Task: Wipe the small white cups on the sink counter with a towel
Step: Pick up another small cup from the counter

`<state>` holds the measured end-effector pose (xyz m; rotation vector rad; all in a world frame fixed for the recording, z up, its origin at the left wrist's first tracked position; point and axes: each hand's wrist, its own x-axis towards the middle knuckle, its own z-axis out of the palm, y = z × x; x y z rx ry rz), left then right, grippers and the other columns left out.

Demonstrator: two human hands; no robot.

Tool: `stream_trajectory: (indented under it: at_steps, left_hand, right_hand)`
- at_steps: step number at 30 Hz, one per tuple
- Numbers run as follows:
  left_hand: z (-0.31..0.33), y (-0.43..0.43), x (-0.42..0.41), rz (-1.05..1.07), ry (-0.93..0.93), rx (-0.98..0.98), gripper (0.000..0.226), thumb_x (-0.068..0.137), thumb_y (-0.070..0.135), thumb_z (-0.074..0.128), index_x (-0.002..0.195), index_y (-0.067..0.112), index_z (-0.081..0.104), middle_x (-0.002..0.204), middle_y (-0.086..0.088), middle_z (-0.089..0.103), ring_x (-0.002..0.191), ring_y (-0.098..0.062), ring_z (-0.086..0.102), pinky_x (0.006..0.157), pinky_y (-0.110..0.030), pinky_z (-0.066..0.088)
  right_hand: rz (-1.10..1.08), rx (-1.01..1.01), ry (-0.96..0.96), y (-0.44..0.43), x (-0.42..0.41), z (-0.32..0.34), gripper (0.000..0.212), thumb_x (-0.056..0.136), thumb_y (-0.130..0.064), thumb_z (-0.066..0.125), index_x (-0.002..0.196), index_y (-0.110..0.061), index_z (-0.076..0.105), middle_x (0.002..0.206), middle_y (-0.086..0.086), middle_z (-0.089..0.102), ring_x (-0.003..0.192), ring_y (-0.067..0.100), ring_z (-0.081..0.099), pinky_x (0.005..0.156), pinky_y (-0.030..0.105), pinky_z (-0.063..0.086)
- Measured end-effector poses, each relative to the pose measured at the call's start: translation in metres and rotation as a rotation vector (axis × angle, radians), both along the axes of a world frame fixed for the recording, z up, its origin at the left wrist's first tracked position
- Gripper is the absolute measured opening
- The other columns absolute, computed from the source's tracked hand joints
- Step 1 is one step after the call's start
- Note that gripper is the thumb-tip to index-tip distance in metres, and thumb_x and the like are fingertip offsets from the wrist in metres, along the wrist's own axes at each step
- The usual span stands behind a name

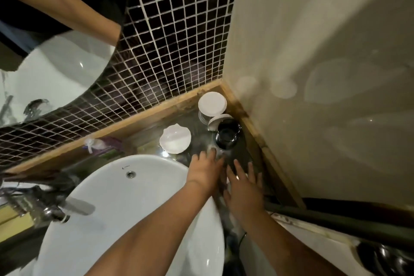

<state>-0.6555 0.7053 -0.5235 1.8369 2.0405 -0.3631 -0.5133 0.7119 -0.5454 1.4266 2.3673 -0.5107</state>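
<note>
Judged from the layout, the task is at its opening step: both hands are reaching toward the counter corner and no wiping has begun. No towel can be identified anywhere in the frame, so the next move calls for a towel to be brought to hand and one cup to be lifted or steadied.

Left to right across the frame: the white sink basin (125, 204) fills the lower left, with the tap (67, 207) at its left edge. Above the basin rim, centre frame, sits a small white scalloped dish (175, 139) on the counter (143, 129).

The left hand (205, 169) lies just right of the dish, fingers extended toward a blurred clear object at the fingertips. Whether it touches or grips that object cannot be told.

The right hand (243, 188) is beside it, lower centre-right, fingers spread and flat, holding nothing.

Above both hands, in the corner, stand a white-lidded jar (212, 103) and a dark-mouthed jar (226, 135) with its white lid tilted. These and the dish are the likely wiping targets.
</note>
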Motion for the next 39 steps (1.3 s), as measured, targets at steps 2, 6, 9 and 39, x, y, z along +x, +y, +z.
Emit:
stream_trajectory:
  at_steps: [2,6,9,39]
  left_hand:
    - [-0.007,0.004,0.004,0.069,-0.078,0.035,0.049,0.091,0.038,0.059,0.135,0.025,0.046,0.139,-0.011,0.038,0.118,-0.034,0.042,0.091,-0.042,0.041]
    - [-0.017,0.007,0.007,0.174,-0.187,0.089,0.027,0.086,0.028,0.067,0.110,0.018,0.058,0.114,-0.010,0.047,0.101,-0.033,0.048,0.062,-0.037,0.042]
    - [-0.023,0.007,0.005,0.174,-0.202,0.124,0.026,0.085,0.026,0.066,0.108,0.018,0.058,0.108,-0.011,0.048,0.096,-0.033,0.049,0.058,-0.036,0.039]
    - [-0.001,0.004,-0.133,0.644,-0.357,0.296,0.050,0.066,0.032,0.078,0.113,0.027,0.063,0.113,0.001,0.058,0.098,-0.023,0.059,0.075,-0.029,0.048]
  right_hand:
    - [0.026,-0.006,0.032,0.003,-0.001,-0.003,0.067,0.094,-0.042,0.050,0.154,-0.034,0.022,0.166,-0.008,0.010,0.151,0.034,0.002,0.119,0.060,0.011]
    - [0.059,0.052,0.087,0.007,-0.003,-0.003,0.049,0.092,-0.031,0.058,0.140,-0.028,0.051,0.156,-0.003,0.038,0.145,0.033,0.025,0.118,0.056,0.019]
    - [0.092,0.102,0.068,0.008,-0.001,-0.003,0.041,0.090,-0.027,0.060,0.131,-0.024,0.058,0.137,0.004,0.055,0.127,0.033,0.044,0.112,0.054,0.030]
    - [-0.053,-0.123,0.409,0.027,-0.094,-0.010,0.046,0.097,-0.028,0.059,0.138,-0.041,0.043,0.144,-0.010,0.042,0.129,0.017,0.046,0.101,0.032,0.044]
